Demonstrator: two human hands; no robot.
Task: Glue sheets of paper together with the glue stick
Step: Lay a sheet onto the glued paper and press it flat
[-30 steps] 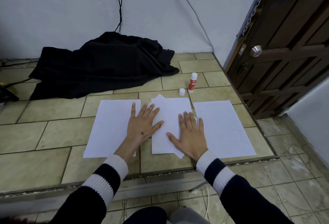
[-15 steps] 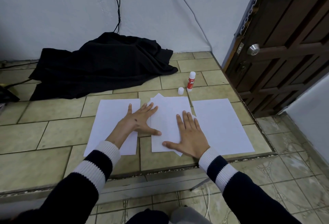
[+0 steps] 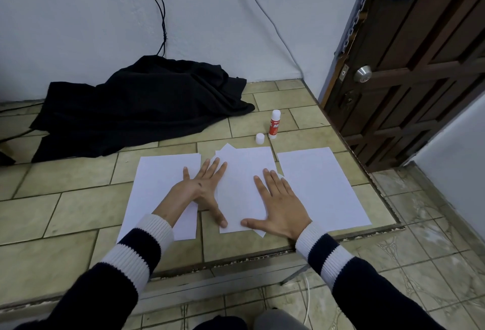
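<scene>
Three lots of white paper lie side by side on the tiled platform. The middle stack (image 3: 242,182) holds overlapping sheets, slightly askew. My right hand (image 3: 279,205) lies flat on its lower right part, fingers spread. My left hand (image 3: 203,188) rests flat at the stack's left edge, thumb stretched along that edge, partly over the left sheet (image 3: 160,188). The right sheet (image 3: 322,185) lies untouched. Behind the stack the red and white glue stick (image 3: 274,127) stands upright, its white cap (image 3: 259,138) beside it on the tiles.
A crumpled black cloth (image 3: 139,104) covers the back left of the platform, with cables running up the wall. The platform's front edge (image 3: 262,257) drops to a lower tiled floor. A dark wooden door (image 3: 409,67) stands at the right.
My left hand slid off the middle stack to its left edge and turned, thumb now along the edge. My right hand shifted slightly down and right on the stack.
</scene>
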